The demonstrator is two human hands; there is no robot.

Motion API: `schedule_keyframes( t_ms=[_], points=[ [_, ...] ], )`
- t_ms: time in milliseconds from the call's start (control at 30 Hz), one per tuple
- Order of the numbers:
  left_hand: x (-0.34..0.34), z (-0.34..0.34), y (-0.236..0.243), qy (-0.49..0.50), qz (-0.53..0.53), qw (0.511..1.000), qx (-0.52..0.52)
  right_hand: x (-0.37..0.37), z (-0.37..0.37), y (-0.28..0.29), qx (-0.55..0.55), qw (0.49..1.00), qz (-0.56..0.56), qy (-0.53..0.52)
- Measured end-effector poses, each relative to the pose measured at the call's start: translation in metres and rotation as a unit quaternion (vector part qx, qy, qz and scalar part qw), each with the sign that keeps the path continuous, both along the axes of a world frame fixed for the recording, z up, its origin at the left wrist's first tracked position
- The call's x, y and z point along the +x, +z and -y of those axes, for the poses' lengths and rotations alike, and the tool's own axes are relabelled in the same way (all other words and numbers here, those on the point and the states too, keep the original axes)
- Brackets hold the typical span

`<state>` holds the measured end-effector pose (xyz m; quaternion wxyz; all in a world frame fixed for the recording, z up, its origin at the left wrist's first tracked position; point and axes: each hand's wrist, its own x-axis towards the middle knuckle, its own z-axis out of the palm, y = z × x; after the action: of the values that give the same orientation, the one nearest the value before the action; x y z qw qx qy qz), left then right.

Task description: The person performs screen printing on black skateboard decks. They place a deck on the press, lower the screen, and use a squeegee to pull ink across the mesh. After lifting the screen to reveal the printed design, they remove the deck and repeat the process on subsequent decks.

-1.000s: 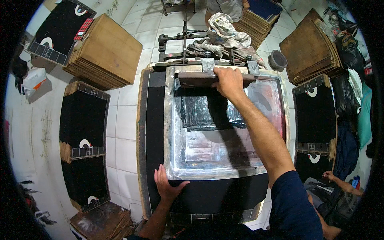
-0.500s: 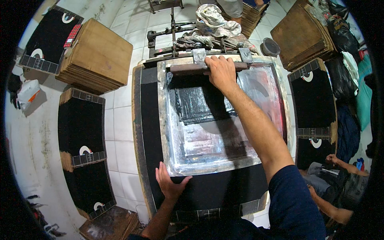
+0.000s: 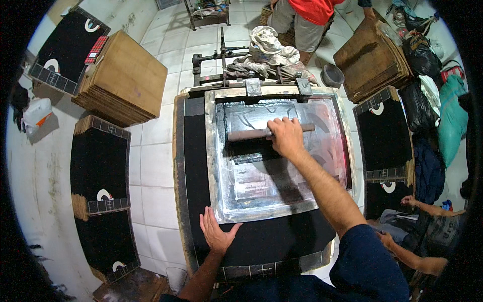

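My right hand point(image 3: 287, 138) is closed over the middle of a squeegee point(image 3: 249, 134) with a long brown handle. The squeegee lies crosswise inside a screen-printing frame point(image 3: 213, 171), over its upper half. Wet black ink point(image 3: 246, 157) shows along its near side, and an ink-smeared mesh lies behind it. At the frame's near left corner rests my left hand point(image 3: 217, 234), thumb and fingers spread along the two edges. Under the frame is a board covered with black fabric point(image 3: 282, 244). Two metal hinge clamps point(image 3: 253, 87) hold the frame's far edge.
Boards with black fabric point(image 3: 98, 166) line both sides. Brown board stacks point(image 3: 128, 75) stand far left and far right. Behind the frame are crumpled rags point(image 3: 271, 48) and a grey bucket point(image 3: 332, 75). A person in red point(image 3: 312, 10) stands beyond; another person's arms point(image 3: 412, 256) show at right.
My right hand has drawn the squeegee from the frame's far edge toward me. My left hand stays at the corner. The person in red has come into view at the back.
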<state>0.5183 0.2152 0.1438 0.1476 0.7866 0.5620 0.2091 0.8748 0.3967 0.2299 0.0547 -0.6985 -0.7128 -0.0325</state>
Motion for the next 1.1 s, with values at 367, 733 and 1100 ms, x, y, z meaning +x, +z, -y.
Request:
schedule_keyframes(
  t_ms=[367, 733, 1100],
  points=[
    [0.002, 0.000, -0.002, 0.000, -0.029, 0.999, 0.024, 0.022, -0.100, -0.010, 0.044, 0.999, -0.007, -0.025],
    [0.004, 0.000, 0.002, 0.005, 0.004, 1.000, 0.012, -0.024, 0.064, -0.014, 0.063, 0.996, -0.060, -0.034],
    [0.015, -0.009, 0.008, 0.053, 0.183, 0.978, -0.086, -0.018, 0.054, -0.010, 0.168, 0.984, -0.047, -0.022]
  ],
)
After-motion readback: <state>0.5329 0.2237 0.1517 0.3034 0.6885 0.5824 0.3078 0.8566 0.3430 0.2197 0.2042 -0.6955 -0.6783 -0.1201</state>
